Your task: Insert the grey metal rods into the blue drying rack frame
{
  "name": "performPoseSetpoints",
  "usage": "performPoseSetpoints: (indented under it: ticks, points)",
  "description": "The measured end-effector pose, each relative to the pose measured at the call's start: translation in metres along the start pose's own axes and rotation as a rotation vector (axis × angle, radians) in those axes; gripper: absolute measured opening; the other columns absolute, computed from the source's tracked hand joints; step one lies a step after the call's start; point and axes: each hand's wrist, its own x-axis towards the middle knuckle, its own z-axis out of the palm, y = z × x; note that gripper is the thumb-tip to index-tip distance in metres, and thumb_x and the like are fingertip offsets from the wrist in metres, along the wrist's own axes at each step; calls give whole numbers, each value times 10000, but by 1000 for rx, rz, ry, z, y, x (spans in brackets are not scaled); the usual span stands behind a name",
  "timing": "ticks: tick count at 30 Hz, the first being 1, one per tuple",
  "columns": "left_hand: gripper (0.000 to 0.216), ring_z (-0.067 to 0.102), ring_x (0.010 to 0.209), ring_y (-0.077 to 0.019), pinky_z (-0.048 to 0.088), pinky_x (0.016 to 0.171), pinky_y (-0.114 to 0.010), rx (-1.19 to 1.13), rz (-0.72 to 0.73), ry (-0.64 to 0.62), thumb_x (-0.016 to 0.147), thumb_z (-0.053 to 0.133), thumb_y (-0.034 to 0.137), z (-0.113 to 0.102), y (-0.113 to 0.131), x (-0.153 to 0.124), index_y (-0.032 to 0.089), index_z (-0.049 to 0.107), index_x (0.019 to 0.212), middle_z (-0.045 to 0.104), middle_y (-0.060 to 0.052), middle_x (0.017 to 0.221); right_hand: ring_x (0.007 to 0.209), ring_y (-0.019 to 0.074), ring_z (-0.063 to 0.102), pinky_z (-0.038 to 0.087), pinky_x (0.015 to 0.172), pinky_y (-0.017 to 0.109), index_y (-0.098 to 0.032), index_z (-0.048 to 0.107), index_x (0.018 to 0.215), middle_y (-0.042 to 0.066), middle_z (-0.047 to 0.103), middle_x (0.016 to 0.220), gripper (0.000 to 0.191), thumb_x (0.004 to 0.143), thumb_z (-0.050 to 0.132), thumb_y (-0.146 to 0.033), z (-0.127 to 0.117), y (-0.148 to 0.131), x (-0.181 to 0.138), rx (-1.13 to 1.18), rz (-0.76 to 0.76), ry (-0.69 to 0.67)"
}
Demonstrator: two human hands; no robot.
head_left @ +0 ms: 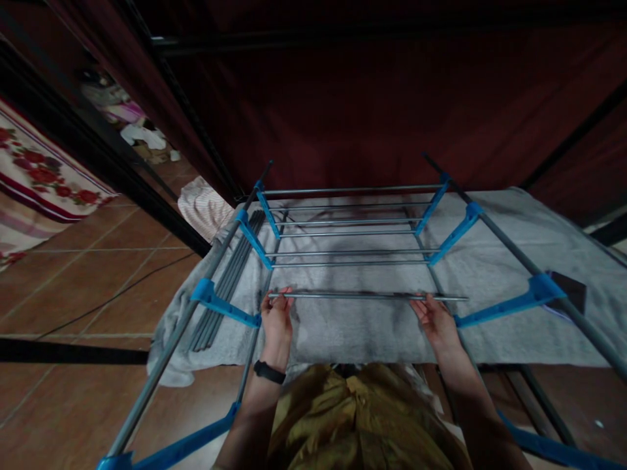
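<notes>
A thin grey metal rod (347,296) lies level across both hands. My left hand (278,316) pinches it near its left end, and a dark band (269,372) circles that wrist. My right hand (434,318) grips the rod a little short of its right end, which sticks out past the fingers. Around them stands a rack frame of grey tubes with blue plastic brackets. The left hand is close to one blue bracket (230,308), the right hand to another blue bracket (504,307). Beyond the hands, several crossbars (353,252) span the frame between brackets.
Several loose grey tubes (225,281) lie at left on a grey cloth (353,333). A dark flat object (568,294) rests at right. Dark red fabric (353,117) hangs behind. Tiled floor (112,274), a thin cable (117,294) and flowered cloth (44,176) are at left.
</notes>
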Motion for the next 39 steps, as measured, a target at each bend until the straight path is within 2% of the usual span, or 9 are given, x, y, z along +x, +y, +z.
performPoseSetpoints:
  ticks: [4, 8, 15, 21, 26, 30, 36, 39]
  points:
    - [152, 712, 830, -140, 561, 865, -316, -34, -79, -44, 789, 668, 54, 2, 4, -5, 174, 598, 851, 710, -27, 857, 738, 149, 714, 638, 773, 317, -208, 645, 741, -14, 735, 799, 197, 685, 834, -220, 4, 0, -6, -6, 10, -9]
    - [121, 717, 809, -135, 573, 862, -319, -55, -133, -35, 812, 672, 59, 6, 5, -10, 160, 610, 790, 714, -23, 828, 729, 143, 709, 636, 759, 313, -202, 626, 715, -7, 737, 806, 201, 700, 826, -211, 6, 0, -7, 1, 28, 8]
    - [121, 730, 820, -148, 575, 910, -348, -38, -221, -104, 798, 734, 98, 14, 2, -26, 168, 636, 814, 729, -29, 826, 733, 152, 714, 638, 766, 320, -198, 653, 764, 3, 736, 783, 129, 742, 780, -187, 8, 7, -7, -9, 78, -10]
    - [105, 726, 827, -152, 577, 906, -352, -33, -175, -149, 806, 731, 98, 17, 9, -25, 157, 659, 853, 728, -42, 840, 766, 145, 727, 636, 772, 286, -188, 680, 839, 17, 747, 821, 50, 791, 682, -171, 5, 3, -3, -17, 68, 32]
    - [115, 720, 799, -141, 581, 842, -320, -44, -174, -65, 818, 688, 62, 16, 19, -11, 164, 636, 829, 719, -18, 820, 754, 137, 730, 638, 778, 278, -179, 674, 831, 24, 749, 795, 89, 805, 606, -128, 4, -1, -3, -10, 45, 64]
    - [133, 708, 779, -128, 571, 818, -302, -49, -164, -15, 808, 693, 58, 13, 23, -6, 169, 620, 801, 709, 1, 799, 733, 138, 730, 641, 760, 270, -184, 648, 794, 18, 737, 778, 89, 782, 620, -100, 1, 1, -5, -22, 26, 94]
    - [141, 710, 843, -146, 555, 854, -308, -26, -107, -148, 777, 759, 128, 17, 18, -16, 165, 661, 871, 715, -21, 846, 731, 148, 731, 645, 758, 292, -191, 606, 763, -3, 716, 746, 130, 743, 654, -72, -4, 7, -4, -37, -24, 122]
    - [171, 710, 842, -154, 549, 866, -322, -6, -105, -175, 768, 782, 162, 22, 15, -20, 165, 661, 889, 723, -39, 867, 745, 163, 736, 644, 771, 317, -199, 588, 750, 4, 724, 747, 149, 720, 650, -68, -4, 8, -3, -49, -33, 113]
